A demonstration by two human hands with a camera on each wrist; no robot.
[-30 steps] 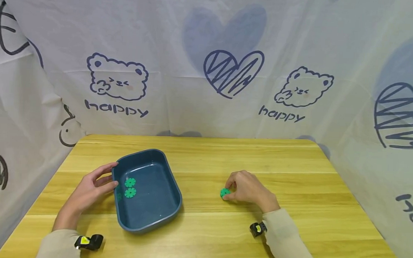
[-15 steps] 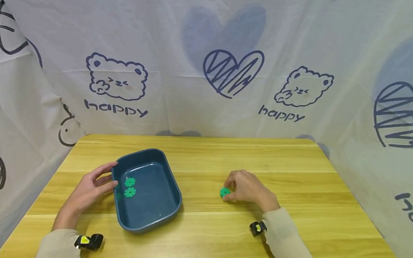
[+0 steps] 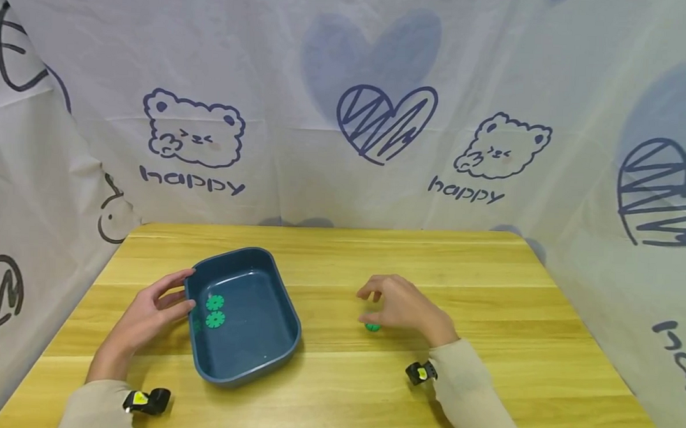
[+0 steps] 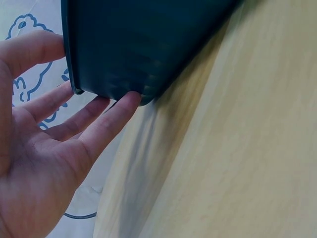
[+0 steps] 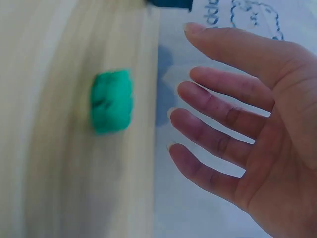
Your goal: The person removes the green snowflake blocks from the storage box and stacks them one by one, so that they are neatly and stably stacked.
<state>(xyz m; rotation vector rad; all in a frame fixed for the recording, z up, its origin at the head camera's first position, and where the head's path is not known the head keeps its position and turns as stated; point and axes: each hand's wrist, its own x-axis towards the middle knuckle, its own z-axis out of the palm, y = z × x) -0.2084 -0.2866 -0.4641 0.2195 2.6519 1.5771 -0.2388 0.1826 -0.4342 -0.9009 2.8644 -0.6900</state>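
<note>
A dark blue bin (image 3: 239, 363) stands left of centre, with two green notched discs (image 3: 214, 319) lying flat in it along the left wall. My left hand (image 3: 145, 317) rests its fingertips on the bin's left side; the left wrist view has its fingers spread and nearly straight against the outer wall. Right of the bin, a small stack of green discs (image 5: 112, 101) stands on the table, mostly hidden beneath my right hand (image 3: 404, 311) in the head view. That hand hovers over the stack with parted, loosely bent fingers, holding nothing.
The wooden table (image 3: 334, 405) reaches back to a white cloth (image 3: 304, 174) printed with bears and hearts, which also hangs at both sides. A black wrist camera (image 3: 148, 400) sits on the left cuff, another wrist camera (image 3: 421, 372) on the right.
My right hand has let go of the green discs and lifted slightly up and left, its fingers parting. The discs stay on the table. My left hand and the bin look the same.
</note>
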